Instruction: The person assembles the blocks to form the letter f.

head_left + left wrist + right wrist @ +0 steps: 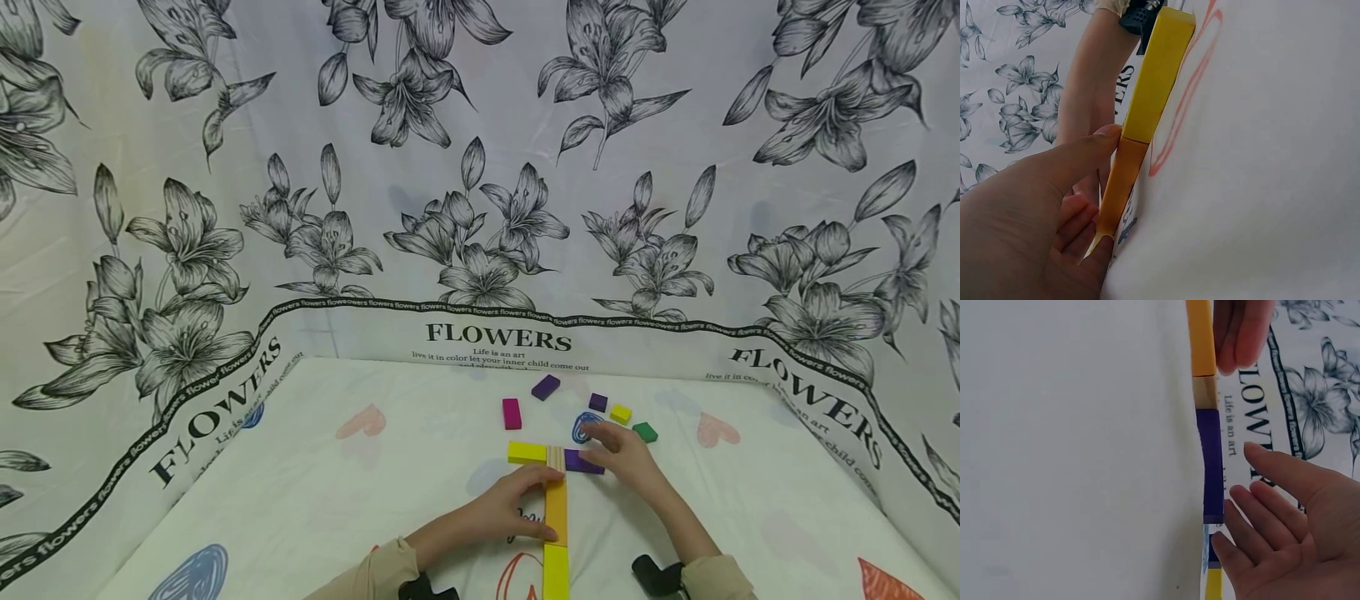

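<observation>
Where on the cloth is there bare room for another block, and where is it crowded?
Free: the cloth between the left forearm and the left pink heart, and right of the right forearm. Crowded: around the right hand, by the green block.

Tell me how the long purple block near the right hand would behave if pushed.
The long purple block would likely slide rather than roll, given its flat faces. It looks rigid, with straight edges. Lying lengthwise on the cloth, it seems unlikely to tip.
</observation>
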The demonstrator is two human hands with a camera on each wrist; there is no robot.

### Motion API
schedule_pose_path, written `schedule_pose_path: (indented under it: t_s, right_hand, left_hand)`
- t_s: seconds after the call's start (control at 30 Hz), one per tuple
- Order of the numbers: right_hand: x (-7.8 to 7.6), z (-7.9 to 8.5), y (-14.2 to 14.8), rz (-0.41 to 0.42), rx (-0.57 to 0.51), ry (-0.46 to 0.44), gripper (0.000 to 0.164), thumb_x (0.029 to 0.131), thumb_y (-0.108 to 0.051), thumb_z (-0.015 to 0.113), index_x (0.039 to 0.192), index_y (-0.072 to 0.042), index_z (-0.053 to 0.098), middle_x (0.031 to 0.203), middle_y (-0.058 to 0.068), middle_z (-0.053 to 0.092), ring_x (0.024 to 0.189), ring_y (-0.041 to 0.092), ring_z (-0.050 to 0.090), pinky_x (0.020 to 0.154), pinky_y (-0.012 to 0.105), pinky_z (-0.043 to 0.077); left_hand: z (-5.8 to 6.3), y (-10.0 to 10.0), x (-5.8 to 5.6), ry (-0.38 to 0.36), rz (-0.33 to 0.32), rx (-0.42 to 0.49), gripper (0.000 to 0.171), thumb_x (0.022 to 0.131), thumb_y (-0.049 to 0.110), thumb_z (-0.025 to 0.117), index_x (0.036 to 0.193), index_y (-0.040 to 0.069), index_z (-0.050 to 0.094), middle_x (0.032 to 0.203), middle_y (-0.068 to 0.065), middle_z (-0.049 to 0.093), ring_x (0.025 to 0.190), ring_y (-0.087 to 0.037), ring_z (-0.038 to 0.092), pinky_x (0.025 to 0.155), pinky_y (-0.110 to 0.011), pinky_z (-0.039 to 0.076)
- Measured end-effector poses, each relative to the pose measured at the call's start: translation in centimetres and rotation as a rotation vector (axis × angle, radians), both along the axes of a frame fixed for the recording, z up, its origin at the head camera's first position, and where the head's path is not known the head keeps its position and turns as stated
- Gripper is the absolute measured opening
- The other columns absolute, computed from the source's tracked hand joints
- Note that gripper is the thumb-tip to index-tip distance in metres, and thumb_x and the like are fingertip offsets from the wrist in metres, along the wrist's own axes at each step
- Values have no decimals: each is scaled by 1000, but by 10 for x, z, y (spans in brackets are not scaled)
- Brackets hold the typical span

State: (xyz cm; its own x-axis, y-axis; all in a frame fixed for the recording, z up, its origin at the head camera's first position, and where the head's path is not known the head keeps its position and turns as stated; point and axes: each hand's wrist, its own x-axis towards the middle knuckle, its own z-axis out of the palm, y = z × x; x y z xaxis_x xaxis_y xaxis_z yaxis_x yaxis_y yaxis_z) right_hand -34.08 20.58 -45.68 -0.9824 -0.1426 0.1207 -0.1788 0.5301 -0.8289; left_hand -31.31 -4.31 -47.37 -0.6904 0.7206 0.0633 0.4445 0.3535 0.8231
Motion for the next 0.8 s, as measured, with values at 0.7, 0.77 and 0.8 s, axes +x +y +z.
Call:
schedule_pose_path:
  t_s: [0.7,0.77,0.8]
  right_hand:
    - [-50,5,-39,123,79,-44,66,85,-26,77,143,-12,48,146,11,51,138,34,45,112,49,40]
    - [-52,6,-43,142,92,-48,67,85,-26,77,143,-11,48,146,11,51,137,33,46,111,49,41]
    - [-54,6,-44,154,96,-52,67,85,-26,76,143,-11,47,147,11,50,137,34,46,111,49,41]
  left_hand:
    - [-1,-1,0,23,-25,10,67,86,35,73,145,21,43,145,8,49,136,-9,44,116,-28,37]
    - [-1,-1,0,26,-23,7,67,86,35,73,144,21,44,145,8,49,136,-9,44,116,-28,37]
    - [-1,-1,0,29,-22,5,67,86,36,73,144,21,44,145,9,49,136,-9,44,116,-28,37]
